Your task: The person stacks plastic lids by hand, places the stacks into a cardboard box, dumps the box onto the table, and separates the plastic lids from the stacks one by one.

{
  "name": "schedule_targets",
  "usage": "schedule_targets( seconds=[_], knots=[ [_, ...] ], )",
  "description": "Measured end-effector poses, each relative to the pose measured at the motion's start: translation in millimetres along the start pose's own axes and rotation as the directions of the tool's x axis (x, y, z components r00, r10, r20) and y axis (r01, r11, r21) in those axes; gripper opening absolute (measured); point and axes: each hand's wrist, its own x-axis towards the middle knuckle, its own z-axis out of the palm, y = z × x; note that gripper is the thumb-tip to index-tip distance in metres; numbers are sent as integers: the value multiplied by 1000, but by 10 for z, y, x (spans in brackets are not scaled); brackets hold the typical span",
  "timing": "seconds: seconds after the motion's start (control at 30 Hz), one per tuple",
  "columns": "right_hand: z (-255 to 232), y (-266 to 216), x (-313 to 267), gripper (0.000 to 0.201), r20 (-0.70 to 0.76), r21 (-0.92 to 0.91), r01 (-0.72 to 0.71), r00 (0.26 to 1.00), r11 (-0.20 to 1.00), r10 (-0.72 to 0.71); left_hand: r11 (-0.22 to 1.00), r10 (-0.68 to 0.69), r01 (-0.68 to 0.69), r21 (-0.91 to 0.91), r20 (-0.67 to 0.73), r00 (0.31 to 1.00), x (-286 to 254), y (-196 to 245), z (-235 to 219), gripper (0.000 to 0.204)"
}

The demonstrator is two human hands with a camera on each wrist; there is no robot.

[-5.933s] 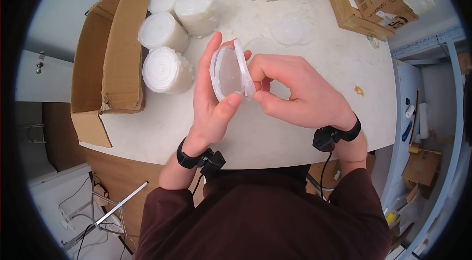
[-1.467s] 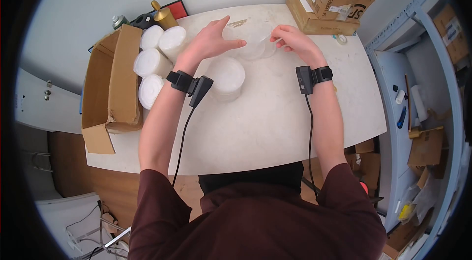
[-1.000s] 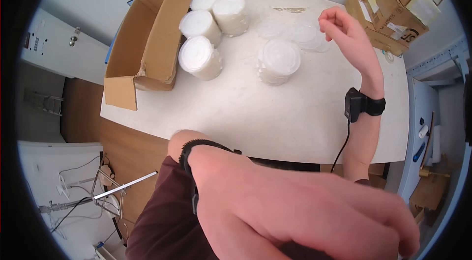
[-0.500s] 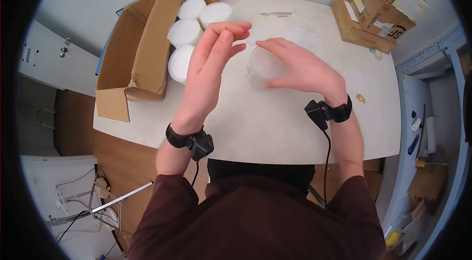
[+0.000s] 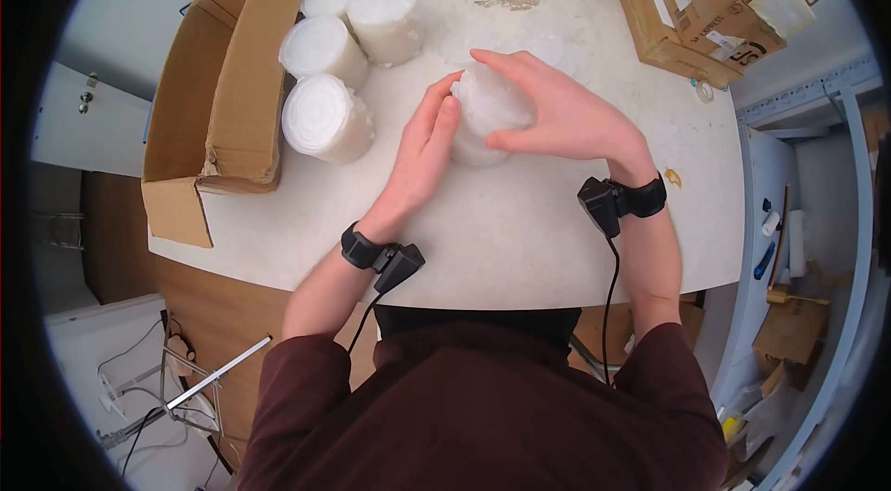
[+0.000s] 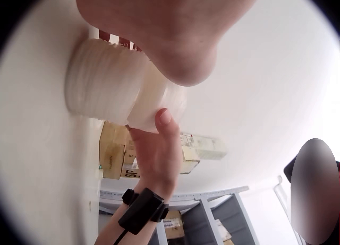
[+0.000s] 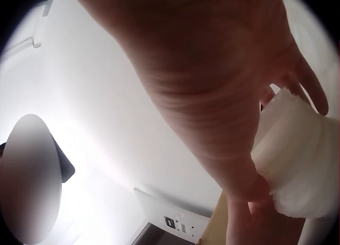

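A stack of translucent round plastic lids (image 5: pixel 476 153) stands mid-table. Its upper lids (image 6: pixel 151 99) tilt away from the lower ones in the left wrist view. My right hand (image 5: pixel 575 120) grips these upper lids, fingers on the far side and thumb on the near side. Against their left side, my left hand (image 5: pixel 422 148) holds them with fingers and thumb. In the right wrist view the lids (image 7: pixel 300 155) sit between both hands, with the left fingers partly hidden.
Several more white stacks of lids (image 5: pixel 325 124) stand at the left beside a cardboard box (image 5: pixel 237 96). Loose clear lids (image 5: pixel 548 50) lie behind the hands. Parcel boxes (image 5: pixel 696 18) and a tape roll (image 5: pixel 703 92) are at the back right.
Earlier both hands handled a few lids in the air; then the stack stood on the table with hands apart. Now the left hand has come rightward and both hands hold the upper lids.
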Motion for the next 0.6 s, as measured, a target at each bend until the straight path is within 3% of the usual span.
schedule_targets(
  seconds=[0.17,0.23,0.37,0.43,0.47,0.57,0.6],
  knots=[
    [-84,199,60,94,12,149,20,1000,989,-22,1000,8,-7,21,-34,999,35,-115,-8,60],
    [-139,221,65,92,84,380,-96,994,920,69,969,-179,168,180,48,983,22,-6,-30,53],
    [-218,331,69,93,27,463,-66,998,884,60,972,-139,123,200,67,988,20,-12,-44,53],
    [-276,341,65,98,86,608,-153,988,779,127,993,-66,58,106,74,995,26,-79,-52,53],
    [-276,354,69,98,84,603,-150,989,784,125,993,-59,51,103,73,996,32,-69,-78,53],
    [-220,289,59,104,70,715,-93,996,693,62,984,-138,124,125,111,984,36,7,-139,54],
    [-187,214,41,104,34,705,-40,999,709,23,958,55,-59,281,23,998,28,27,-130,57]
  ],
)
